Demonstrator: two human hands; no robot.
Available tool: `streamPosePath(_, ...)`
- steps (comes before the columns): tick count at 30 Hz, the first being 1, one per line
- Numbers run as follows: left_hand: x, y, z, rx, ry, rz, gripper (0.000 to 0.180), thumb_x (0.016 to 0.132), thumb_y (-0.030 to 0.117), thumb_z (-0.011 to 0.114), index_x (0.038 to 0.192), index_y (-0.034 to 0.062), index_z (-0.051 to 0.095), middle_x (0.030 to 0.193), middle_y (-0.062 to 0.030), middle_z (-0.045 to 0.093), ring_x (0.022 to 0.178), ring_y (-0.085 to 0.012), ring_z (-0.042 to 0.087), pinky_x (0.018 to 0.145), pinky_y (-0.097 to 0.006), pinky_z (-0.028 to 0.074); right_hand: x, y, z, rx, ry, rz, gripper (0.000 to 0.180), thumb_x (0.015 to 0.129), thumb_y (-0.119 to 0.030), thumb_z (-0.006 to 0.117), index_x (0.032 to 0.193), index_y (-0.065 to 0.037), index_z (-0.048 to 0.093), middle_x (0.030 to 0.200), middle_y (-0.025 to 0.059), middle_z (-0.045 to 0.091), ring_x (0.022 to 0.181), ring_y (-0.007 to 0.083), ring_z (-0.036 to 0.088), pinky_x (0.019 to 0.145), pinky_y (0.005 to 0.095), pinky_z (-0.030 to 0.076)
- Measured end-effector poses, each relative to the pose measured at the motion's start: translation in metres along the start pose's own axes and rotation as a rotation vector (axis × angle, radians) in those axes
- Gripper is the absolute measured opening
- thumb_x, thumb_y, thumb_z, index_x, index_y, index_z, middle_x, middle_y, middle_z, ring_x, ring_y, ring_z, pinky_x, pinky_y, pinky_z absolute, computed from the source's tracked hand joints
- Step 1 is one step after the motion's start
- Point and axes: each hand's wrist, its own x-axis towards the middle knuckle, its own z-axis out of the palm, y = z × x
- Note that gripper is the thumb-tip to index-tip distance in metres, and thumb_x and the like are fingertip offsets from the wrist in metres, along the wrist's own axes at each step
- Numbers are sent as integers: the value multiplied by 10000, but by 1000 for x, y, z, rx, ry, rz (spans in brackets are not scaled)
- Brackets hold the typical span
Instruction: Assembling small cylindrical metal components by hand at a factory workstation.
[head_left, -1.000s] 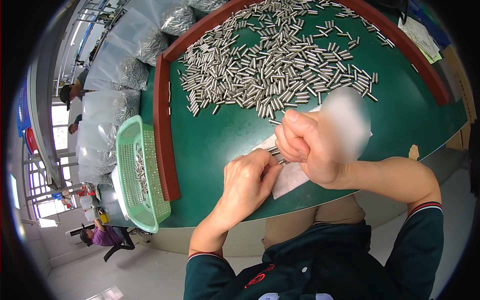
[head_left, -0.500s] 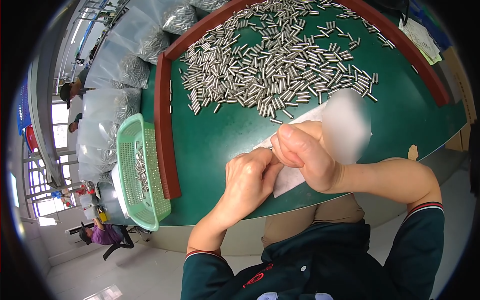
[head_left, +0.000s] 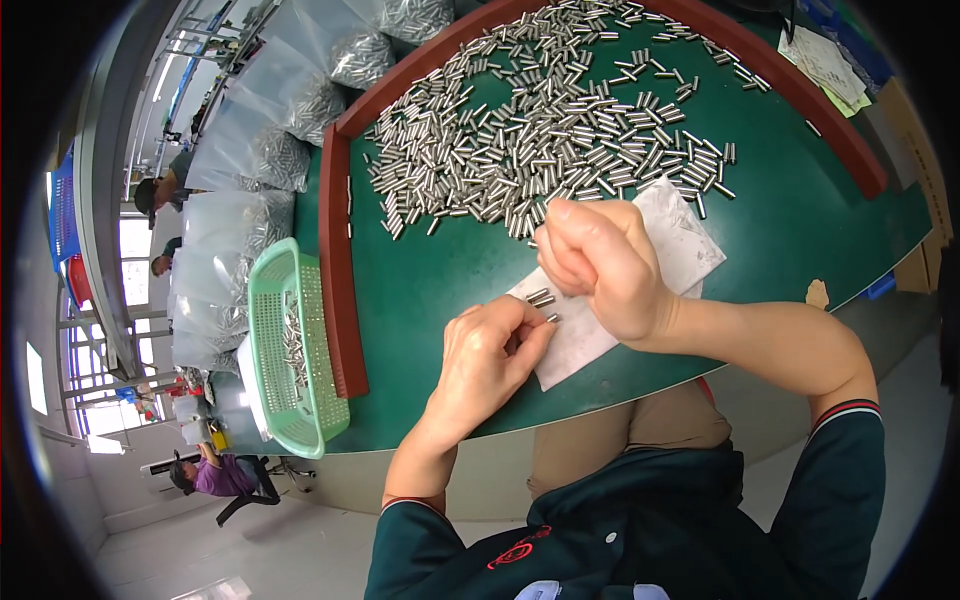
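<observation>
My left hand point(head_left: 490, 360) rests on the green table point(head_left: 430, 290), its fingertips pinched on small silver pins at the edge of a white cloth point(head_left: 670, 250). Curled into a loose fist, my right hand point(head_left: 600, 265) hovers over the cloth just above and right of the left hand; what it holds is hidden. A couple of loose pins point(head_left: 540, 297) lie on the cloth between both hands. A big spread of silver metal pins point(head_left: 540, 130) covers the table beyond my hands.
A dark red raised border point(head_left: 335, 260) frames the table on the left and far side. A green plastic basket point(head_left: 290, 350) with several pins sits outside it at left. Clear bags of pins point(head_left: 260, 160) pile up beyond. Papers point(head_left: 825, 60) lie far right.
My right hand has lifted off the left hand and moved up and right, away from me. The left hand has stayed on the cloth's edge.
</observation>
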Motion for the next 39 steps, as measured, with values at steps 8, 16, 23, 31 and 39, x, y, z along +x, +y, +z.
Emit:
streamPosePath(8,9,-12,-3,99,122,144,147,626,20,661,684,16,526,736,-72,503,603,-206,500,496,-306,385,8,3,-3,-1,50,15,375,851,-183,394,508,-58,307,468,-30,301,446,47,248,406,232,217)
streamPosePath(16,14,-10,2,131,122,173,149,619,9,659,730,15,559,739,-62,528,585,-171,522,501,-274,423,9,2,-5,-24,51,4,377,850,-185,397,508,-53,312,468,-29,305,447,46,262,408,228,225)
streamPosePath(23,17,-9,0,392,70,281,127,628,8,617,733,13,546,683,-78,487,580,-232,512,491,-329,428,13,2,-1,-35,45,5,420,879,-194,348,481,-83,271,433,-5,287,402,70,216,392,226,197)
streamPosePath(31,16,-16,-1,399,1,285,118,656,22,601,738,16,517,713,-92,475,626,-254,518,520,-341,437,13,5,-4,7,55,47,412,881,-189,346,486,-87,286,433,-9,284,388,65,211,374,224,182)
streamPosePath(39,32,-49,-15,-284,234,347,106,670,-38,583,774,-19,594,769,-88,595,648,-157,565,548,-247,457,14,3,-3,35,41,55,428,890,-222,348,491,-85,282,429,2,302,386,71,227,374,225,188)
